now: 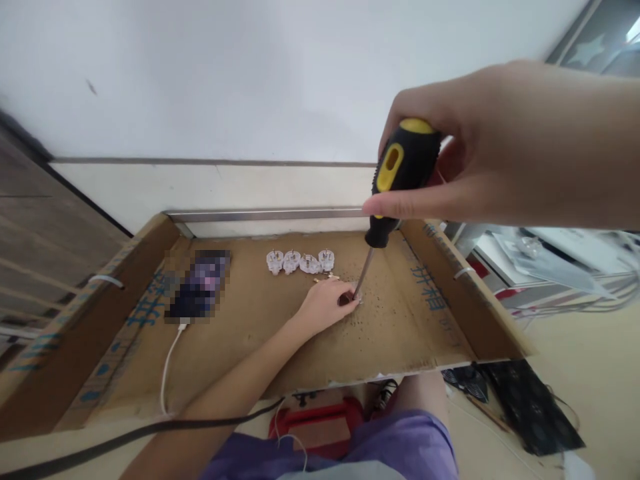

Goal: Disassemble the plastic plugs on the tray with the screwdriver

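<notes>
My right hand (pixel 480 143) grips the black and yellow handle of a screwdriver (pixel 395 180), held upright with its tip pointing down. The tip meets a small part under the fingers of my left hand (pixel 327 303), which rests on the cardboard tray (pixel 280 340) and pinches that part; I cannot make out what it is. Just behind my left hand lies a row of several white plastic plug pieces (pixel 300 261), with a few small brass bits beside them.
A phone (pixel 200 285) lies on the left of the tray with a white cable (pixel 167 370) running off the near edge. The tray has raised cardboard walls. A red object (pixel 320 423) sits below, a dark mat (pixel 530 400) at the right.
</notes>
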`<state>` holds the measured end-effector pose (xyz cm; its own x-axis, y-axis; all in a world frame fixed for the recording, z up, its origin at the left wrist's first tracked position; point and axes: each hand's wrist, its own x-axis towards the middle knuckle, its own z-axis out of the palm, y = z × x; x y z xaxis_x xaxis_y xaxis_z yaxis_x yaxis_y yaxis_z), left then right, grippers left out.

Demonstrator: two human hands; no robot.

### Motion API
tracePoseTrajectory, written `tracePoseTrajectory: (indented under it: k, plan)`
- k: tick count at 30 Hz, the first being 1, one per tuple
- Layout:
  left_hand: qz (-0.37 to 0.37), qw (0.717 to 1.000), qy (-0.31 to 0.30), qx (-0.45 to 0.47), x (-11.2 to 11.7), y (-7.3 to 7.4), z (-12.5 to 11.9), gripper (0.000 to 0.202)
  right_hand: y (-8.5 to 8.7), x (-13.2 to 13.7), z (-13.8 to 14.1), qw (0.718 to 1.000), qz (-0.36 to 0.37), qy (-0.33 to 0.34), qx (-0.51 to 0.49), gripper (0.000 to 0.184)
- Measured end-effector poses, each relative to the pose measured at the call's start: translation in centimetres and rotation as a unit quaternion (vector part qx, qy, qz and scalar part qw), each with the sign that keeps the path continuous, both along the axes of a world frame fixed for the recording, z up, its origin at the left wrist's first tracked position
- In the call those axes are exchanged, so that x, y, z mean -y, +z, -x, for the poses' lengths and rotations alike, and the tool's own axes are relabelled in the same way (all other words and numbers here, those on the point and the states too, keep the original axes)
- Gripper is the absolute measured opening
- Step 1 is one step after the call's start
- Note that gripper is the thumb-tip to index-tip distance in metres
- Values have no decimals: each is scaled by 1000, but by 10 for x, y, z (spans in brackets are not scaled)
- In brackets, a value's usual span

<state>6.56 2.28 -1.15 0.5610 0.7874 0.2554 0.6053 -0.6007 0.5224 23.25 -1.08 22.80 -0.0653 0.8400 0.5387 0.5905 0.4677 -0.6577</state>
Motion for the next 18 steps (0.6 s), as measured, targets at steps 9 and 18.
tracePoseTrajectory:
  k: [9,18]
  plan:
    - [1,1000,21,-9,3,-2,-4,7,17,-8,8,900,-93,-55,422,42]
    - [-28,999,-2,-28,2,-1,-6,7,23,-14,-8,961,43,-18,274,39]
